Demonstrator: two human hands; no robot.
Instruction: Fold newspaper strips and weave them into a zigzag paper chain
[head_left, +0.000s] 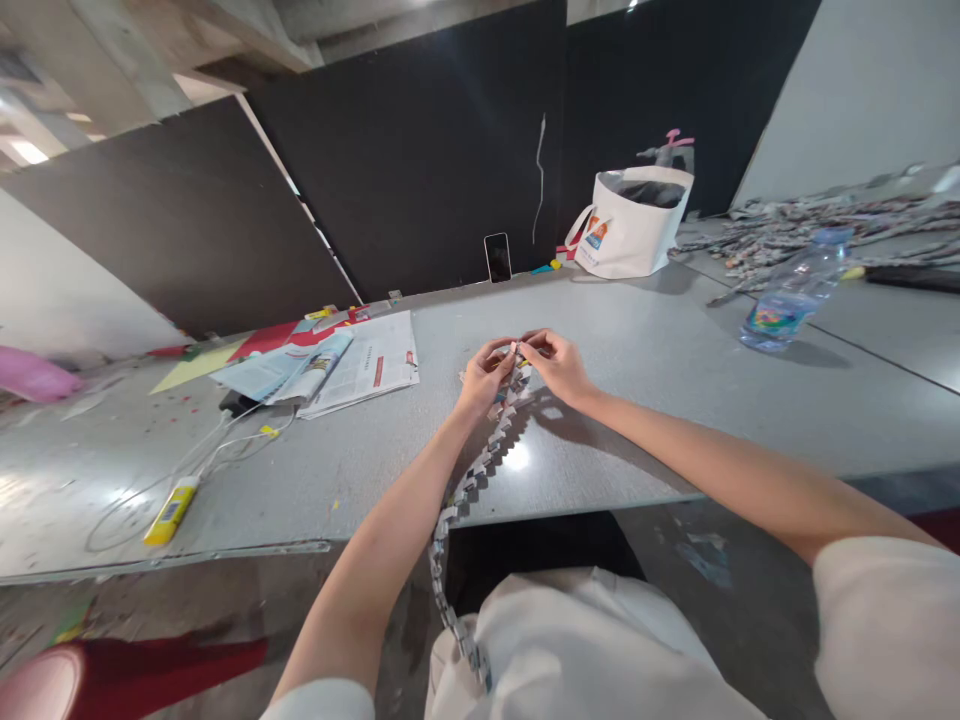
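Note:
A long chain of folded paper links (491, 452) runs in a zigzag from my fingers over the table's front edge and down onto my lap. My left hand (486, 378) pinches its upper end between thumb and fingers. Close against it, my right hand (556, 368) grips the same end, thumb tip nearly meeting the left thumb. Some coloured paper bits show just under the hands, partly hidden by them. The exact fold between the fingertips is too small to make out.
Newspapers (375, 365) and coloured sheets lie left, near a yellow glue stick (171, 512) and white cables. A phone (497, 257) leans on the black partition. Rightward stand a white bag (630, 235), a water bottle (795, 295) and a heap of rolled paper strips (795, 230).

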